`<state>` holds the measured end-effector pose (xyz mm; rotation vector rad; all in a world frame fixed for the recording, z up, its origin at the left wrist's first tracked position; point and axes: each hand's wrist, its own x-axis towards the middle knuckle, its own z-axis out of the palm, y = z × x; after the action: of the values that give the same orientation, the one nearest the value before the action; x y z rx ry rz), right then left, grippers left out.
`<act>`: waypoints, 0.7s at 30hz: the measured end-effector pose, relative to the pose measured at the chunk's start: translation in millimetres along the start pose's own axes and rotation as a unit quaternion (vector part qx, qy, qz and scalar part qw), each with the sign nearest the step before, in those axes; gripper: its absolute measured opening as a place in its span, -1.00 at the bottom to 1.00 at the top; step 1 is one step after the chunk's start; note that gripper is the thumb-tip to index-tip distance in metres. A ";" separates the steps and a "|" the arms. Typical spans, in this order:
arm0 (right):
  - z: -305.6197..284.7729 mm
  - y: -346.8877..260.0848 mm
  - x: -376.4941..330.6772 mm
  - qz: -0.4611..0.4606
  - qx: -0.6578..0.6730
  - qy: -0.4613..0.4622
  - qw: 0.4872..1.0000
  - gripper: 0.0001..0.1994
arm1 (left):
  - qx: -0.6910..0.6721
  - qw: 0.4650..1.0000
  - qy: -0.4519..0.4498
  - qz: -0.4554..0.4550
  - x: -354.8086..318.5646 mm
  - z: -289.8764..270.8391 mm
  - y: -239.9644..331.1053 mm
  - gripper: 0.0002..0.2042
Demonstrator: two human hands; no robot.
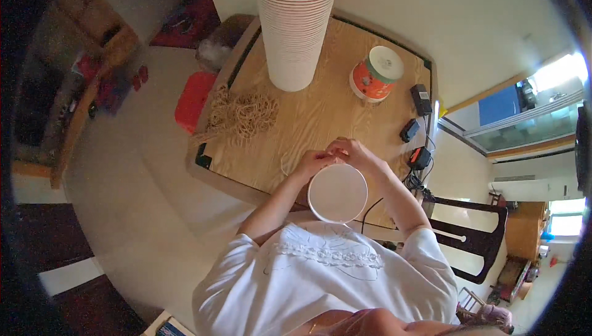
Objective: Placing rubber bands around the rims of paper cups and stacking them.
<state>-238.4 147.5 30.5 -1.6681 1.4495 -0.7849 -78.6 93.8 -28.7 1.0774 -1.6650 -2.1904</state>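
So both hands are up at the far rim of a white round lid (pixel 337 193), which sits on a paper cup held close to the body, just past the near edge of the wooden desk (pixel 308 120). The left hand (pixel 312 162) has its fingers curled down onto the rim on the left side, and the right hand (pixel 351 149) is bunched right beside it, fingers pinched together at the top edge of the lid. The two hands are touching or very nearly so. Whether something thin is caught between the fingertips, I can't tell, it's too small to make out.

On the desk there's a loose heap of tan rubber bands (pixel 243 116) off to the left, well apart from the hands, and one stray band (pixel 285 166) lying just beside the left hand. At the far end stands a tall stack of white paper cups (pixel 295 27) with an orange printed one on top. To the right of that, an orange cup with a white lid (pixel 377 74) stands tilted. Along the right edge of the desk sit a few black chargers (pixel 419 126) with cables trailing off. A red stool (pixel 193 100) is on the floor to the left of the desk.
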 end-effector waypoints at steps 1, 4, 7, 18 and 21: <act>-2.3 3.3 0.2 0.009 -0.044 -0.028 0.999 -0.86 | -0.003 1.000 0.001 0.000 0.6 0.4 -0.4 -0.78; -9.1 5.7 2.4 0.005 -0.091 -0.050 0.995 -0.91 | -0.005 1.000 -0.007 -0.009 3.1 -0.6 -6.3 -0.76; -12.7 -1.5 3.8 0.005 -0.112 -0.040 0.993 -0.88 | -0.035 0.999 0.007 0.004 7.1 -0.5 -14.7 -0.79; 22.9 10.1 -5.5 0.093 -0.095 0.028 0.991 -0.75 | -0.083 0.990 0.030 0.112 9.0 -1.5 -40.5 -0.88; 27.4 14.9 -15.4 0.183 -0.126 0.048 0.974 -0.80 | -0.028 0.980 -0.078 0.180 -8.0 -22.7 -18.5 -0.89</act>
<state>-225.3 166.2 4.3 -1.4913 1.9205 -0.4963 -53.3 87.4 -44.2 0.5465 -1.6897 -2.1087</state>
